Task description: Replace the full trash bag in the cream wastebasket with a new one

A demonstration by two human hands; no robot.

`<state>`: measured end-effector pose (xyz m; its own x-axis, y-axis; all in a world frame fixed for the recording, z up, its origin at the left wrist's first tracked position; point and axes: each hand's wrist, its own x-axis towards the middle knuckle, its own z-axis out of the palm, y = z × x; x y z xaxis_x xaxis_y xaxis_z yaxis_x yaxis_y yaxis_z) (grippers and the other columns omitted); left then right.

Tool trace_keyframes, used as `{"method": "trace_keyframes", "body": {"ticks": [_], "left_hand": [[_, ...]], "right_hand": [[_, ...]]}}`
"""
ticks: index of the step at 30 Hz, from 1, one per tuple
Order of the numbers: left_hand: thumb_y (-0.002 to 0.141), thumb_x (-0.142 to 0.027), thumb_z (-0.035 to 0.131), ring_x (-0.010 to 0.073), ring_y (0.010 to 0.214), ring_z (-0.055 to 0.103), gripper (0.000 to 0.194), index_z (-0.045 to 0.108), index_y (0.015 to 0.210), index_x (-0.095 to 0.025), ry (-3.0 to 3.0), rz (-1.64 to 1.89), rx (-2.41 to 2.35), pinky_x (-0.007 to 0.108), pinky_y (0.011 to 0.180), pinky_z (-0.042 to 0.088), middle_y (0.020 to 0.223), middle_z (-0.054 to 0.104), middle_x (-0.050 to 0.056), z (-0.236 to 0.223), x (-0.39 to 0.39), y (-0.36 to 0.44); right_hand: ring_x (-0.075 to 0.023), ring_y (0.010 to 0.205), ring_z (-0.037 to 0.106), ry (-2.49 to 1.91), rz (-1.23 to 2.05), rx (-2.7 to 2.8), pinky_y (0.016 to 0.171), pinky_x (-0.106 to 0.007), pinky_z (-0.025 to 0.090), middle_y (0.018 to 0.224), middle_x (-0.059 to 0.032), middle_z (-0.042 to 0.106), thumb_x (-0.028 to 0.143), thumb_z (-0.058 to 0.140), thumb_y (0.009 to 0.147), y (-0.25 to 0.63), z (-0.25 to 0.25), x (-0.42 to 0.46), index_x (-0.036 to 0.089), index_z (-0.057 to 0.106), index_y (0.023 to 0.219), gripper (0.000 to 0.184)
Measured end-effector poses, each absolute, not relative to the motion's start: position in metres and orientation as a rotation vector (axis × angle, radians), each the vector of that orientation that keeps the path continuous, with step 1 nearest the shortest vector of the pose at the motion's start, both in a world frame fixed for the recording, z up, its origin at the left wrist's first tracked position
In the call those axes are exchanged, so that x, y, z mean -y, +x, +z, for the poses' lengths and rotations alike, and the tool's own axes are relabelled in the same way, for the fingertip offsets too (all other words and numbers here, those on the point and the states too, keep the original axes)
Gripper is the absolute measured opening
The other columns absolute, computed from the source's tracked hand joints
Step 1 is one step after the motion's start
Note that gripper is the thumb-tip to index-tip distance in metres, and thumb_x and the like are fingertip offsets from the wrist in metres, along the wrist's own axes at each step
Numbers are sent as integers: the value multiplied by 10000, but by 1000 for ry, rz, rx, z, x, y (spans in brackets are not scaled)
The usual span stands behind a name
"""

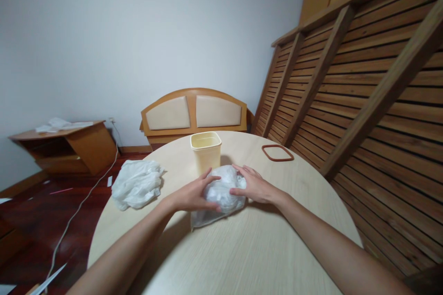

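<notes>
A crumpled bundle of clear plastic bag (224,193) rests on the round table, its flat edge spreading toward me. From the left side my left hand (197,191) cups it, thumb and fingers curved around it. My right hand (254,184) grips the opposite side, with the thumb lying on top. Just behind the bundle stands a cream plastic bin (206,152), upright and open at the top; its lower part is partly hidden by my left hand and the bag.
A white crumpled plastic bag (136,184) lies at the table's left edge. A brown rounded-square ring (277,152) lies flat at the back right. Beyond the round table (277,249) are a headboard (194,94), a low cabinet (86,143) and leaning wooden slats (346,115).
</notes>
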<state>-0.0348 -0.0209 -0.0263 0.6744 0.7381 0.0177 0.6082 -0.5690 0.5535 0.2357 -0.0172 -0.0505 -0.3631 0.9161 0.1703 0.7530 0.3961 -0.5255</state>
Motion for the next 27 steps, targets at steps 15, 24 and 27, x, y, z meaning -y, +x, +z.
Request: {"method": "trace_keyframes", "body": {"ticks": [15,24,27], "left_hand": [[784,-399,796,309,1377,475,699,494,1390,-224,2395,620,-760,498,1177,364,1488,486,142,-38,14,-28],[770,-415,791,358,1459,370,1054,150,1577,-194,2400,531,-810,539,1200,320,1620,285,213,-42,20,-27],[750,-483,795,372,1486,319,1196,5,1593,-172,2381,468,-841,539,1202,312,1640,211,244,-41,18,-29]], "right_hand": [[-334,1310,466,-1139,407,2457,1118,-491,381,1422,-126,542,676,832,588,236,-41,24,230,390,1525,1128],[-366,1506,235,-1095,285,2544,1214,-562,199,1659,-135,238,807,664,702,220,-30,39,260,252,1598,1128],[-343,1508,249,-1099,302,2580,1216,-561,187,1655,-97,271,743,549,855,211,-30,43,318,286,1585,885]]}}
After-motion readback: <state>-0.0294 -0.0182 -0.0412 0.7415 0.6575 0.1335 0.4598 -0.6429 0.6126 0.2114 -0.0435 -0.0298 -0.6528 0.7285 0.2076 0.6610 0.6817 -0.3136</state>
